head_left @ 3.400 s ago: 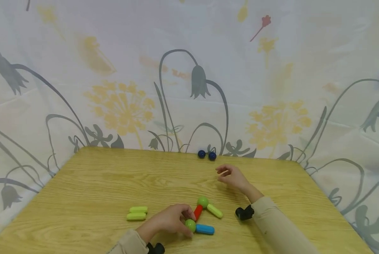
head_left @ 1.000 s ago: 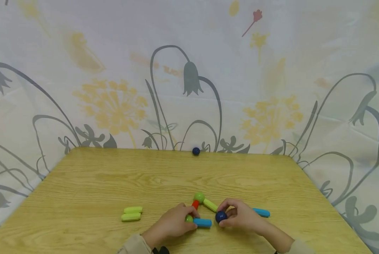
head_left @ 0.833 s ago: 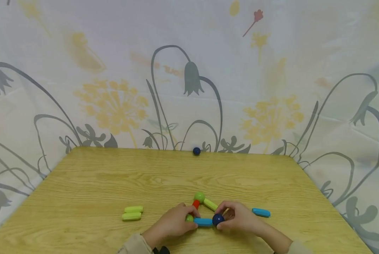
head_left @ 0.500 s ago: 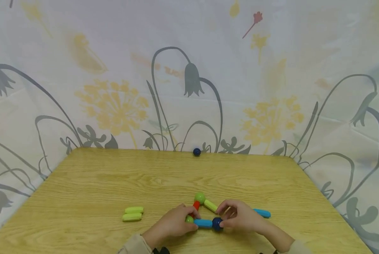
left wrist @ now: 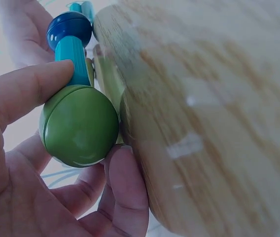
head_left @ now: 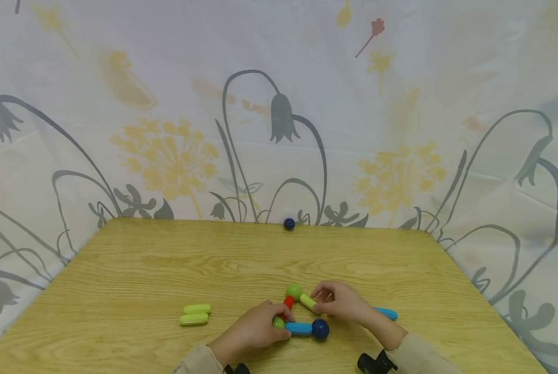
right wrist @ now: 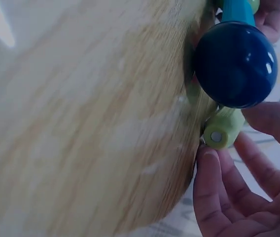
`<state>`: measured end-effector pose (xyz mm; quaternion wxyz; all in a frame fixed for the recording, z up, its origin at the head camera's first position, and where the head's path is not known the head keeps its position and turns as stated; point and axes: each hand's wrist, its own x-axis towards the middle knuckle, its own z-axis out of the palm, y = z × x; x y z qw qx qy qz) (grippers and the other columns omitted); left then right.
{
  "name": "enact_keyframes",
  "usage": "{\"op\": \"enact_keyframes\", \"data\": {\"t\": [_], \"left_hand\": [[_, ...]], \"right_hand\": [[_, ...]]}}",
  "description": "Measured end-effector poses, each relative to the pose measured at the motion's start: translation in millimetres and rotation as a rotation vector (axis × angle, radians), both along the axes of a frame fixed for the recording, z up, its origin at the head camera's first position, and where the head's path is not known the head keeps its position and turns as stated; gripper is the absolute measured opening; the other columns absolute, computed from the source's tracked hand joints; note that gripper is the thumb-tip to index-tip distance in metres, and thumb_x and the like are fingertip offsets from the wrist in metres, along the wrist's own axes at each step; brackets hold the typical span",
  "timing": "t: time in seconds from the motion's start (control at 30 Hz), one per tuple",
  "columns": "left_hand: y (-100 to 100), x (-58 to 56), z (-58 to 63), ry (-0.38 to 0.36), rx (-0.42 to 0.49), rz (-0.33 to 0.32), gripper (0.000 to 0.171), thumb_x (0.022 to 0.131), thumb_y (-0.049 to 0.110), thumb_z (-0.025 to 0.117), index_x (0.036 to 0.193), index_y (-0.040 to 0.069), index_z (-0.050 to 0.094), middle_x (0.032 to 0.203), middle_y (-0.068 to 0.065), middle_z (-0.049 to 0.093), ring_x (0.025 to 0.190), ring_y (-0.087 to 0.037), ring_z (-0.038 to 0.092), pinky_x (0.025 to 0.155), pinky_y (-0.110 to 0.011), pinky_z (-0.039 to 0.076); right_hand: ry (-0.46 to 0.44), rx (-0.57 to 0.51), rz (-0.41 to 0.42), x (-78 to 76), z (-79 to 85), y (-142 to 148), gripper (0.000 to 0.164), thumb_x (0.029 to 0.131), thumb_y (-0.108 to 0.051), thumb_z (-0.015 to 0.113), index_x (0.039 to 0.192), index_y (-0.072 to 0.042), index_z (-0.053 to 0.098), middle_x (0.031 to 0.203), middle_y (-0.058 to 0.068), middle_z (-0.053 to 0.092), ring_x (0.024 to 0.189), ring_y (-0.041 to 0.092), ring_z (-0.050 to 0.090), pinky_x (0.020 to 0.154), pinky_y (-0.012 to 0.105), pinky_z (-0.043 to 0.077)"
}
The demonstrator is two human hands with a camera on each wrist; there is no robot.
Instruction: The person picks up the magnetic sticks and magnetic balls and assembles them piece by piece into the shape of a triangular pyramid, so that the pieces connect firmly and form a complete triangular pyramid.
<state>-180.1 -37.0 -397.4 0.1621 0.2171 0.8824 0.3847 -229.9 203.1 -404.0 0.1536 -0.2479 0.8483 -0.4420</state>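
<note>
My left hand [head_left: 254, 326] holds the near green ball [left wrist: 79, 126] between thumb and fingers. From that ball a blue magnetic rod [head_left: 299, 329] runs right to a dark blue ball [head_left: 320, 329], and a red rod [head_left: 288, 303] runs back to another green ball [head_left: 294, 291]. A yellow-green magnetic rod [head_left: 308, 302] slants from the far green ball toward the right. At its free end my right hand [head_left: 345, 302] pinches it; the right wrist view shows the metal tip of this rod [right wrist: 219, 133] beside the dark blue ball.
Two yellow-green rods [head_left: 195, 314] lie side by side on the left of the wooden table [head_left: 190, 259]. Another blue rod [head_left: 385, 313] is partly behind my right forearm. One dark blue ball [head_left: 289, 224] sits at the back edge, before a patterned cloth [head_left: 400, 104].
My right hand brought a dark blue ball from the back edge to the blue rod's end, let go of it, and moved up to the yellow-green rod. The left hand stays on the green ball.
</note>
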Motion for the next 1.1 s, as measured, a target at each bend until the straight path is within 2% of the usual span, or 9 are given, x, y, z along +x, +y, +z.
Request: {"op": "enact_keyframes", "data": {"t": [0.13,0.23,0.37,0.57,0.7,0.8,0.93,1.1], "left_hand": [[0.2,0.1,-0.7,0.009,0.002,-0.006,0.016,0.082,0.019,0.071,0.096,0.019,0.065,0.085,0.003,0.05,0.071,-0.013,0.045,0.066,-0.03,0.04],[0.4,-0.1,-1.4,0.015,0.002,-0.009,0.016,0.082,0.02,0.071,0.097,0.02,0.065,0.085,0.004,0.051,0.071,-0.012,0.045,0.066,-0.03,0.04],[0.1,-1.1,-2.8,0.029,0.001,-0.012,0.016,0.082,0.02,0.071,0.097,0.02,0.065,0.085,0.004,0.051,0.071,-0.012,0.046,0.066,-0.031,0.04],[0.9,-1.5,-4.4,0.044,-0.006,-0.006,0.016,0.081,0.02,0.071,0.097,0.02,0.065,0.084,0.005,0.049,0.07,-0.012,0.045,0.064,-0.03,0.039],[0.6,-0.2,-2.3,0.034,-0.003,-0.002,0.017,0.081,0.019,0.072,0.097,0.02,0.066,0.086,0.004,0.05,0.072,-0.013,0.046,0.066,-0.032,0.04],[-1.0,0.3,-0.8,0.004,0.019,0.005,0.018,0.081,0.018,0.073,0.097,0.021,0.066,0.091,0.004,0.053,0.079,-0.014,0.049,0.072,-0.036,0.042],[-5.1,-0.8,-1.7,-0.037,0.065,0.005,0.022,0.079,0.015,0.074,0.099,0.02,0.067,0.102,0.004,0.057,0.093,-0.018,0.052,0.08,-0.04,0.042],[-12.2,-1.6,-3.5,-0.061,0.093,0.013,0.027,0.077,0.014,0.077,0.1,0.021,0.065,0.106,-0.001,0.058,0.098,-0.024,0.053,0.081,-0.044,0.042]], "right_hand": [[-0.013,0.031,0.016,-2.1,1.1,-6.2,0.028,0.082,-0.018,0.072,0.101,-0.001,0.061,0.073,-0.001,0.059,0.058,0.012,0.055,0.05,0.027,0.046],[-0.058,0.037,-0.019,-0.5,2.8,-10.9,0.029,0.081,-0.013,0.072,0.105,-0.001,0.06,0.069,0.001,0.06,0.055,0.015,0.055,0.05,0.028,0.045],[-0.076,0.022,-0.051,3.1,5.7,-15.4,0.032,0.08,-0.011,0.073,0.106,-0.001,0.059,0.068,0.002,0.06,0.055,0.015,0.054,0.051,0.029,0.044],[-0.111,-0.029,-0.031,7.0,4.0,-11.4,0.034,0.081,-0.011,0.072,0.109,0.001,0.056,0.071,0.003,0.062,0.059,0.016,0.055,0.053,0.029,0.044],[-0.101,-0.067,-0.024,12.4,7.5,0.6,0.032,0.087,-0.011,0.065,0.113,0.005,0.055,0.081,0.005,0.06,0.069,0.021,0.059,0.059,0.031,0.048],[-0.066,-0.068,-0.038,18.2,13.6,13.7,0.03,0.09,-0.011,0.061,0.113,0.008,0.054,0.086,0.007,0.058,0.075,0.024,0.058,0.062,0.032,0.049],[-0.02,-0.028,-0.089,25.2,20.2,33.7,0.029,0.09,-0.012,0.062,0.112,0.007,0.057,0.088,0.006,0.057,0.077,0.023,0.056,0.063,0.031,0.047],[0.001,0.009,-0.162,33.5,21.3,63.9,0.03,0.088,-0.011,0.065,0.111,0.005,0.058,0.095,0.01,0.058,0.083,0.023,0.055,0.066,0.03,0.048]]}}
